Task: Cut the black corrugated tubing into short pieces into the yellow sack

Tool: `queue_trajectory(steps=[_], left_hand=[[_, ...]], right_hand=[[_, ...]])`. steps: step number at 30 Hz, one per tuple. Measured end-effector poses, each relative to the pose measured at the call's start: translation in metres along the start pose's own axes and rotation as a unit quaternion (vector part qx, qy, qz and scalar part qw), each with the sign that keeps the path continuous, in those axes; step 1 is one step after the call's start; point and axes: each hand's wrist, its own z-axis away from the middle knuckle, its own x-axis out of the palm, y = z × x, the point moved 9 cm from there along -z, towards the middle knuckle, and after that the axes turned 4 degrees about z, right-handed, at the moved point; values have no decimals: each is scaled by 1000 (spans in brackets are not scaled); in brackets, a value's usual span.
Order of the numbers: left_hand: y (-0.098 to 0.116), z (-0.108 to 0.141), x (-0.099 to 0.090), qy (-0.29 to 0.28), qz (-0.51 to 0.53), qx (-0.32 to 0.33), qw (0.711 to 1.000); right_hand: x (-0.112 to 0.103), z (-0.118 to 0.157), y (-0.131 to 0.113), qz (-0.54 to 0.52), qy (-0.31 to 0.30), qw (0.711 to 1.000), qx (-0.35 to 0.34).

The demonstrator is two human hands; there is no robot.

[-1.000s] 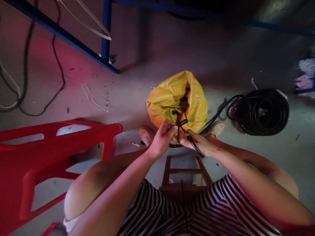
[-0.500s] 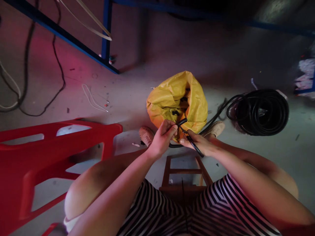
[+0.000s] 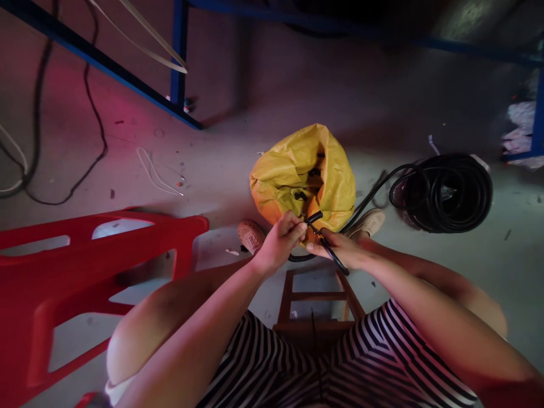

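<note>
Over the near edge of an open yellow bag, my left hand pinches the end of a black cable piece. My right hand is closed around black-handled cutters, whose tips point up-left to the piece beside my left fingertips. Whether the blades touch it is too small to tell. Small dark pieces lie inside the bag. A black cable runs from behind the hands to a black coil on the floor at the right.
Red plastic stools stand at the left. A small wooden stool is between my legs. The blue metal frame crosses the top. Loose cables lie on the floor at the left, and white bundles sit at the far right.
The whole view has shifted slightly. Both hands keep nearly the same hold, and the black piece's free end sits slightly lower against the bag.
</note>
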Motion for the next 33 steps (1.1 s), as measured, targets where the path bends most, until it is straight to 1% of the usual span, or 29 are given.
queue_trajectory(steps=[4,8,11,16,20,30,33], left_hand=[[-4,0,-1,-10,1,-8,1000],[-6,0,-6,8,6,-17,1000],[-10,-1,-9,18,7,-22,1000],[-22,-4,-14,29,18,-25,999],[-29,-5,-16,42,31,-21,998],[-25,-4,-15,63,30,-15,997],[-25,-4,-14,66,28,-13,997]], right_hand=[[3,-3,5,33,3,999,23],[4,-4,4,43,4,999,20],[7,-4,9,12,-4,999,42],[17,-6,23,-67,-25,994,86],[18,-6,25,-78,-29,992,95],[16,-3,22,-82,-23,990,109],[15,-3,20,-85,-23,991,100]])
